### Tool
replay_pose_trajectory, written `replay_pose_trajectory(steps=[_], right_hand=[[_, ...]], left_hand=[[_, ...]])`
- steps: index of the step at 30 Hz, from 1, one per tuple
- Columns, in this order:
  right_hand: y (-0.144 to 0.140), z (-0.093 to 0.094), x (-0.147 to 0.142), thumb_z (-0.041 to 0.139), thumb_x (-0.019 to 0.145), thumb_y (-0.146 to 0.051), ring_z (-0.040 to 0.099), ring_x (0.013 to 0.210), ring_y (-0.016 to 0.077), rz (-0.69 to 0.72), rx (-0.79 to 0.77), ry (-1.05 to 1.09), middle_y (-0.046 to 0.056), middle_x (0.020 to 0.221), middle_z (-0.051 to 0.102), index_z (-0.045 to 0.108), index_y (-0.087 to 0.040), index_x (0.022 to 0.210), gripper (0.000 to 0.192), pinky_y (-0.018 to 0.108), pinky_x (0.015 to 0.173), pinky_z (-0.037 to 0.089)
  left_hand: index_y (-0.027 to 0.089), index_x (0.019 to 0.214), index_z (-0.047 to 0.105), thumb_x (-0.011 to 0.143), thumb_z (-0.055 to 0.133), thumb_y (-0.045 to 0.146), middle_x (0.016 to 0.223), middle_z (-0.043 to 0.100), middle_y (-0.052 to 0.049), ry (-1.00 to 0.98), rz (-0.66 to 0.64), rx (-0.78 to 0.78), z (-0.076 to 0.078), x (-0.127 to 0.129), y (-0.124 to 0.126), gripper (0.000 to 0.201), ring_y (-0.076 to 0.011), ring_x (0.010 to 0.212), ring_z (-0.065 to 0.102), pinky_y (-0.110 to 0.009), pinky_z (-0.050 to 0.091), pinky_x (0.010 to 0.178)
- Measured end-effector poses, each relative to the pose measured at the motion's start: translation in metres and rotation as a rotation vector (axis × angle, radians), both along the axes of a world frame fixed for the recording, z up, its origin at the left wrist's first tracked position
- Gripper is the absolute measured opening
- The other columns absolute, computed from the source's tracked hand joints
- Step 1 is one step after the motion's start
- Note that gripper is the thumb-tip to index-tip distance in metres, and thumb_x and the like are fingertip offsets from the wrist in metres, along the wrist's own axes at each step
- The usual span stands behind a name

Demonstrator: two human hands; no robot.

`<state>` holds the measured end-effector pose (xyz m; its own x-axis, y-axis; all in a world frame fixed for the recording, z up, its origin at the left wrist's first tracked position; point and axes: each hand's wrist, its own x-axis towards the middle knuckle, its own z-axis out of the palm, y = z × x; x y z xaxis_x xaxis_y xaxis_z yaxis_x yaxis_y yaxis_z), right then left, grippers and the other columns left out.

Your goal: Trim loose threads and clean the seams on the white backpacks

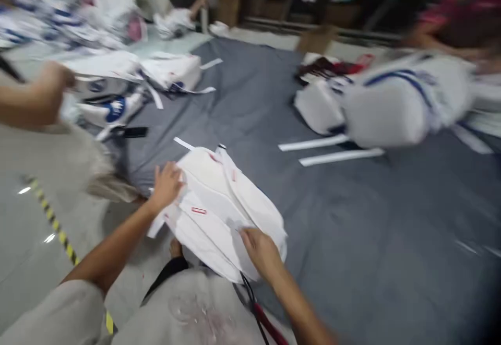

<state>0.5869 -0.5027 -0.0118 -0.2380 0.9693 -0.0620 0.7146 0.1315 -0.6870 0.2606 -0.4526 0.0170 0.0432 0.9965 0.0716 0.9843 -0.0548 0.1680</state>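
A white fabric bag (211, 199) with a small red-outlined label and loose white straps lies at the near edge of the grey-covered table, in front of my body. On its left side rests my left hand (168, 184), fingers apart and pressed against the fabric. At the near right part of the bag, my right hand (260, 248) has its fingers curled and pinched on the white fabric. Its fingertips are partly hidden and slightly blurred. Below the bag, dark cords (250, 293) hang near my shirt.
Grey cloth (352, 230) covers the table. White-and-blue bags (391, 110) with long straps lie at right, by another person's arm. More white bags (113, 73) lie at left near a co-worker's hand (50, 89). Yellow-black tape (55, 222) marks the floor.
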Motion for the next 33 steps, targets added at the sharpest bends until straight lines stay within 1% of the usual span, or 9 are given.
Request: replay_pose_trajectory(steps=[2,5,7,10,15,18,21,28,33], right_hand=[[-0.011,0.003,0.036,0.048,0.1,-0.039,0.067,0.093,0.0222,-0.238,-0.019,-0.048,0.01,0.103,0.073,0.071,-0.021,0.104,0.03,0.036,0.088,0.052],[0.009,-0.004,0.074,0.039,0.098,-0.034,0.065,0.103,0.026,-0.502,-0.001,-0.072,0.015,0.117,0.071,0.07,-0.017,0.114,0.039,0.038,0.094,0.048],[0.029,-0.016,0.086,0.044,0.094,-0.032,0.066,0.098,0.0245,-0.539,-0.033,-0.044,0.013,0.111,0.073,0.072,-0.016,0.111,0.036,0.036,0.092,0.049],[0.046,-0.035,0.086,0.053,0.089,-0.03,0.067,0.095,0.0219,-0.486,-0.099,0.015,0.009,0.105,0.076,0.075,-0.019,0.102,0.028,0.032,0.09,0.049],[0.054,-0.057,0.079,0.058,0.086,-0.029,0.063,0.081,0.0205,-0.416,-0.231,0.068,0.005,0.086,0.075,0.077,-0.021,0.087,0.021,0.03,0.08,0.046],[0.057,-0.065,0.082,0.059,0.084,-0.028,0.058,0.071,0.0171,-0.387,-0.286,0.109,0.001,0.07,0.069,0.076,-0.02,0.076,0.02,0.027,0.072,0.043],[0.061,-0.069,0.085,0.059,0.081,-0.03,0.054,0.067,0.0154,-0.388,-0.316,0.148,-0.001,0.063,0.065,0.075,-0.019,0.073,0.021,0.025,0.065,0.041],[0.064,-0.07,0.092,0.064,0.074,-0.033,0.058,0.068,0.0162,-0.44,-0.411,0.248,0.001,0.07,0.071,0.076,-0.017,0.076,0.02,0.025,0.061,0.043],[0.069,-0.071,0.095,0.069,0.08,-0.034,0.055,0.058,0.0119,-0.466,-0.529,0.341,-0.001,0.064,0.066,0.072,-0.015,0.075,0.02,0.023,0.056,0.043]], left_hand=[[0.013,0.142,0.051,0.103,0.036,0.041,0.157,0.042,-0.02,-0.003,-0.112,0.132,-0.001,0.026,0.022,0.05,-0.0351,0.149,0.031,-0.067,0.015,0.119],[0.017,0.139,0.053,0.105,0.034,0.04,0.15,0.051,-0.013,-0.072,-0.467,0.135,-0.004,0.099,0.025,0.045,-0.0263,0.145,0.039,-0.054,0.02,0.123],[0.017,0.137,0.054,0.105,0.037,0.039,0.148,0.054,-0.011,-0.086,-0.659,0.02,-0.013,0.151,0.016,0.043,-0.0252,0.143,0.041,-0.051,0.019,0.123],[0.012,0.138,0.053,0.101,0.047,0.047,0.145,0.055,-0.014,-0.061,-0.737,-0.096,-0.036,0.199,0.007,0.051,-0.0288,0.139,0.043,-0.051,0.023,0.121],[0.014,0.127,0.062,0.097,0.045,0.063,0.128,0.06,-0.013,-0.055,-0.733,-0.114,-0.062,0.2,0.002,0.059,-0.0288,0.119,0.05,-0.049,0.029,0.113],[0.016,0.123,0.065,0.097,0.04,0.066,0.122,0.06,-0.012,-0.056,-0.7,-0.119,-0.062,0.2,-0.001,0.061,-0.0285,0.114,0.049,-0.048,0.029,0.11],[0.02,0.135,0.061,0.095,0.039,0.069,0.118,0.058,-0.013,-0.043,-0.641,-0.133,-0.06,0.211,-0.007,0.066,-0.0309,0.113,0.047,-0.052,0.028,0.108],[0.023,0.142,0.056,0.096,0.033,0.07,0.122,0.054,-0.016,-0.06,-0.607,-0.128,-0.062,0.219,-0.018,0.07,-0.0332,0.117,0.043,-0.057,0.022,0.111],[0.027,0.146,0.052,0.095,0.032,0.072,0.119,0.056,-0.013,-0.036,-0.59,-0.131,-0.065,0.219,-0.018,0.07,-0.0323,0.115,0.046,-0.058,0.025,0.11]])
